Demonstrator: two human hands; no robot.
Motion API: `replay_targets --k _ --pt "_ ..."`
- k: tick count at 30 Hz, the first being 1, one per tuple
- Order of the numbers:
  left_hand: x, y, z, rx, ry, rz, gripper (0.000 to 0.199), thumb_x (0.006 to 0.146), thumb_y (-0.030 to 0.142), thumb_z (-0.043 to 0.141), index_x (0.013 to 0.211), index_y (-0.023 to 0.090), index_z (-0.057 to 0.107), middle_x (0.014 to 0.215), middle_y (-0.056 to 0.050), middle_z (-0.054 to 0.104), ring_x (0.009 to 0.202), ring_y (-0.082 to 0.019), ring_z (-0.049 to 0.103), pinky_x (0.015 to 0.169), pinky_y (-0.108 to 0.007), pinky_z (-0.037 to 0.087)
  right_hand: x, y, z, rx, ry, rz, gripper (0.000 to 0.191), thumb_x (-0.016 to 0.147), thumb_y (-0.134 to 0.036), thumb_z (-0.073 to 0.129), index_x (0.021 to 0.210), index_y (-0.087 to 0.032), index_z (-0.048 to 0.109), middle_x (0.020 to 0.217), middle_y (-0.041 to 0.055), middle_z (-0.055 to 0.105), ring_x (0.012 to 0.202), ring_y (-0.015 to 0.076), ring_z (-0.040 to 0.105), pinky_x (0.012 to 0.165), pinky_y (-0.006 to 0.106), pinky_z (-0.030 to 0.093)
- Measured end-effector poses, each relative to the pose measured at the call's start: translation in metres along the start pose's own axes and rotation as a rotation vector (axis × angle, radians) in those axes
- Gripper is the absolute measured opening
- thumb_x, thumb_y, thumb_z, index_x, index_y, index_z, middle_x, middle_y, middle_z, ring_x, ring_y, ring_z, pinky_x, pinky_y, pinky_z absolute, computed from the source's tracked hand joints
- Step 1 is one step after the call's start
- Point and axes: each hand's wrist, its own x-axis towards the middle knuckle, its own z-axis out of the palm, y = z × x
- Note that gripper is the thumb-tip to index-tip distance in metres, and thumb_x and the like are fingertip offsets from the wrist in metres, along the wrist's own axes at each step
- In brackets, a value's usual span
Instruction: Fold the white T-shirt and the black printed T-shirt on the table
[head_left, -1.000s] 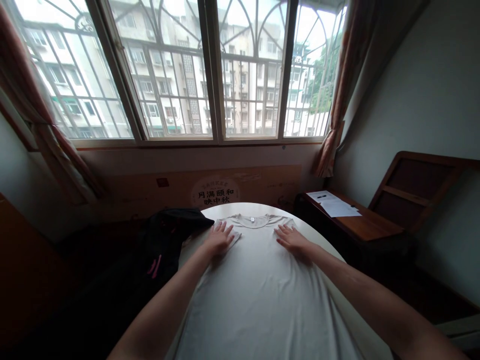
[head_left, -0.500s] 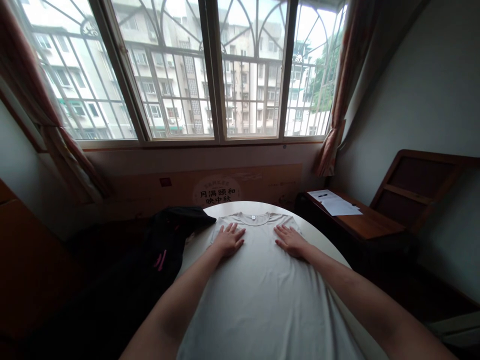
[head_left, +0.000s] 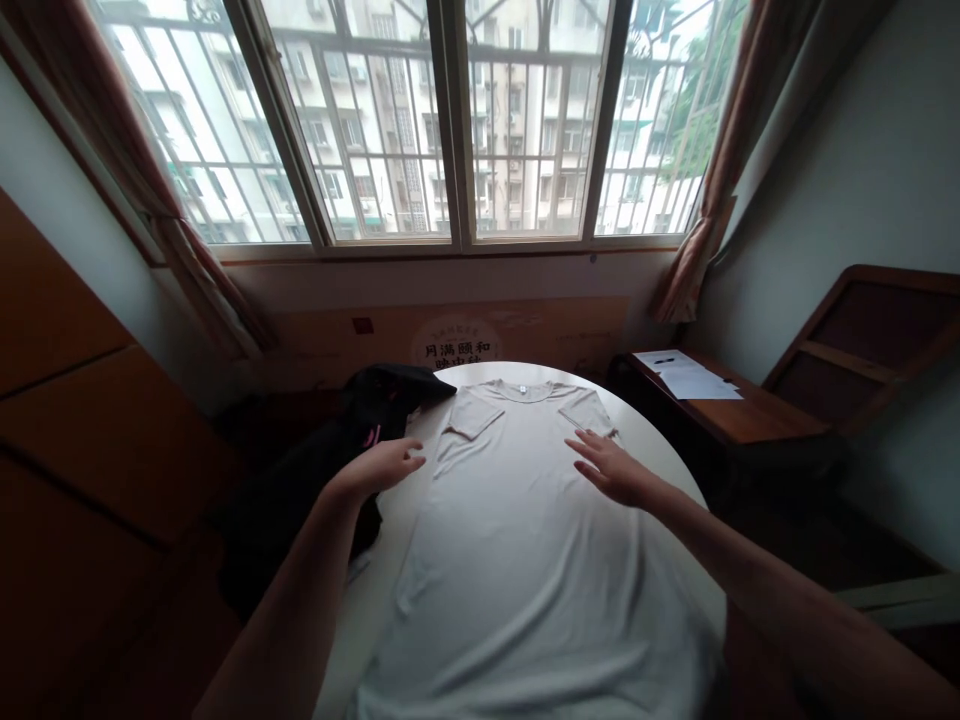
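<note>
A light grey short-sleeved T-shirt (head_left: 517,530) lies spread on a round white table (head_left: 679,480), its collar toward the window and both sleeves folded inward over the front. Soft creases run across its lower part. My left hand (head_left: 380,466) is off the shirt's left edge, over the table's rim, its fingers extended and holding nothing. Over the shirt's right side, just below the right sleeve, is my right hand (head_left: 611,468) with fingers spread and nothing in it. Whether its fingertips touch the cloth I cannot tell.
Dark clothing (head_left: 315,480) with pink marks hangs over something at the table's left. To the right, a wooden surface (head_left: 772,425) carries white papers (head_left: 694,378) and a pen. A barred window (head_left: 525,140) with curtains (head_left: 217,290) is ahead; a wooden cabinet (head_left: 67,430) stands left.
My left hand has left the shirt's upper front and moved left. My right hand has shifted slightly down the shirt. The sleeves now show folded inward. The view has tilted downward.
</note>
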Motion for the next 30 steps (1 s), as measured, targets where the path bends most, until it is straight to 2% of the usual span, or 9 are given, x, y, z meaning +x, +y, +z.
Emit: replay_targets --k 3,7,11,13,15,21,25,28,30 --pt "-0.053 -0.007 0.003 -0.144 -0.101 -0.087 0.045 0.084 0.047 0.051 0.112 0.016 0.069 0.091 -0.008 0.073 0.075 -0.022 0.068 0.056 -0.025 0.047 -0.047 -0.044 -0.003 0.170 -0.034 -0.122 0.052 0.106 -0.046 0.033 0.147 -0.021 0.053 0.152 0.0133 0.052 0.143 0.0292 0.045 0.116 0.051 0.037" --pt "-0.093 0.000 0.024 -0.232 -0.227 -0.140 0.041 0.078 0.044 0.054 0.104 0.016 0.067 0.080 -0.007 0.068 0.066 -0.021 0.064 0.046 -0.024 0.042 -0.095 -0.091 -0.003 0.333 0.089 -0.199 0.046 0.105 -0.041 0.039 0.144 -0.021 0.055 0.137 0.0119 0.065 0.125 0.0235 0.061 0.104 0.039 0.050" --pt "-0.112 0.012 0.044 -0.188 -0.280 -0.149 0.031 0.078 0.039 0.054 0.097 0.016 0.065 0.080 -0.008 0.068 0.061 -0.021 0.063 0.049 -0.027 0.042 -0.132 -0.092 -0.007 0.331 0.320 0.029 0.039 0.101 -0.040 0.048 0.132 -0.022 0.063 0.115 0.0107 0.072 0.097 0.0222 0.070 0.083 0.034 0.058" --pt "-0.123 0.019 0.051 -0.152 -0.220 -0.065 0.027 0.078 0.037 0.056 0.094 0.017 0.065 0.086 -0.008 0.069 0.070 -0.021 0.064 0.058 -0.028 0.045 -0.155 -0.080 -0.010 0.317 0.439 0.201 0.039 0.100 -0.042 0.049 0.128 -0.020 0.065 0.100 0.0095 0.072 0.080 0.0208 0.069 0.069 0.032 0.058" --pt "-0.138 0.026 0.057 -0.113 -0.176 0.046 0.023 0.077 0.034 0.058 0.091 0.018 0.066 0.089 -0.007 0.070 0.079 -0.021 0.065 0.068 -0.028 0.046 -0.182 -0.070 -0.011 0.323 0.502 0.327 0.039 0.098 -0.044 0.050 0.123 -0.019 0.066 0.093 0.0085 0.070 0.074 0.0201 0.066 0.063 0.031 0.056" --pt "-0.188 0.050 0.085 -0.184 -0.367 0.260 0.023 0.071 0.026 0.059 0.091 0.023 0.069 0.083 0.000 0.065 0.078 -0.018 0.060 0.068 -0.025 0.041 -0.253 -0.076 0.015 0.335 0.392 0.417 0.036 0.096 -0.048 0.053 0.114 -0.022 0.070 0.097 0.0087 0.070 0.084 0.0225 0.068 0.072 0.034 0.059" --pt "-0.203 0.053 0.096 -0.161 -0.281 0.297 0.024 0.066 0.018 0.055 0.087 0.023 0.066 0.087 0.000 0.064 0.081 -0.018 0.059 0.071 -0.026 0.040 -0.272 -0.095 0.046 0.224 0.353 0.314 0.036 0.091 -0.043 0.062 0.121 -0.026 0.070 0.123 0.0125 0.067 0.115 0.0315 0.064 0.098 0.048 0.054" --pt "-0.205 0.047 0.098 -0.137 -0.197 0.305 0.020 0.072 0.019 0.055 0.088 0.023 0.067 0.094 -0.003 0.065 0.087 -0.020 0.060 0.078 -0.027 0.042 -0.281 -0.101 0.065 0.153 0.331 0.239 0.056 0.086 -0.036 0.066 0.141 -0.029 0.058 0.157 0.0122 0.040 0.144 0.0375 0.040 0.113 0.055 0.042" --pt "-0.206 0.043 0.099 -0.119 -0.157 0.310 0.014 0.079 0.022 0.053 0.083 0.022 0.066 0.096 -0.004 0.066 0.090 -0.020 0.061 0.080 -0.028 0.043 -0.285 -0.099 0.079 0.150 0.321 0.226 0.071 0.085 -0.029 0.065 0.152 -0.032 0.043 0.168 0.0088 0.020 0.152 0.0372 0.023 0.117 0.056 0.036"
